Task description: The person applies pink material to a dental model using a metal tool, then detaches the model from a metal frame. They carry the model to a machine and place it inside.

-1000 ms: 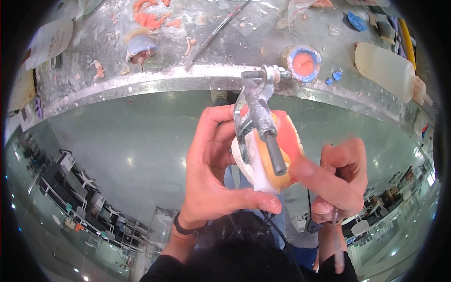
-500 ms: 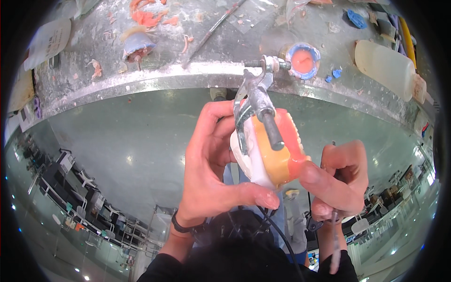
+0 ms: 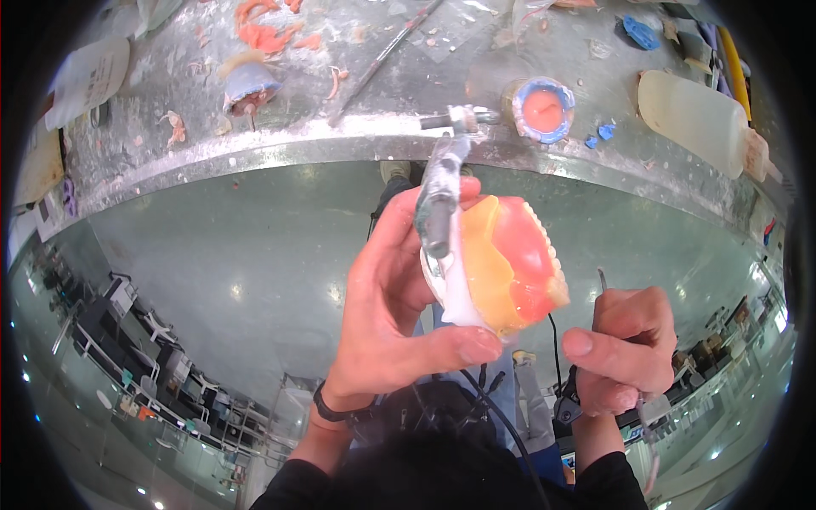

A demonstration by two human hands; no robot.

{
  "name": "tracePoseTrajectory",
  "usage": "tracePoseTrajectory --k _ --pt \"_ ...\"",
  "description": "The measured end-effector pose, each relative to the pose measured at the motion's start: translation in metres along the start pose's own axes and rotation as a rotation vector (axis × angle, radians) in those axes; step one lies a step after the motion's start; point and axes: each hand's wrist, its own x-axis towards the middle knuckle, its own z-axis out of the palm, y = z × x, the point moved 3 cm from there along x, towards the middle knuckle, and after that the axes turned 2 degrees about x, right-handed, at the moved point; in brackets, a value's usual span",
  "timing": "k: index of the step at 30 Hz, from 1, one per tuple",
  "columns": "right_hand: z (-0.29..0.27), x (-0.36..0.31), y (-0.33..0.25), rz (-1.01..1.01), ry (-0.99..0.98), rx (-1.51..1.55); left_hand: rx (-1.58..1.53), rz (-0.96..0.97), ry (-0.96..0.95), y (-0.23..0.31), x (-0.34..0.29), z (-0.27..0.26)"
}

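Left hand (image 3: 382,319) is cradling the dental model (image 3: 489,272) and articulator (image 3: 445,183) before the bench (image 3: 255,151); right hand (image 3: 633,348) is gripping a slim tool (image 3: 603,280). I'm judging the model rigid, weighty, its pink wax (image 3: 520,238) dentable, and favouring the white base (image 3: 460,297).

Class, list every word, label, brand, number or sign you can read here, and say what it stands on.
Nothing is readable.
Translucent container at upper left: dark print, too small and blurred to read.
Dental model in the left hand: no lettering visible.
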Motion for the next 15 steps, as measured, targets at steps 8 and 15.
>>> tracePoseTrajectory --k 8,15 --pt "-0.022 -0.012 0.025 0.092 0.35 0.458 0.286 0.418 -0.116 -0.002 0.005 0.0" --pt "-0.039 0.004 0.044 -0.066 0.41 0.258 0.431 0.628 -0.095 0.006 -0.001 0.008"
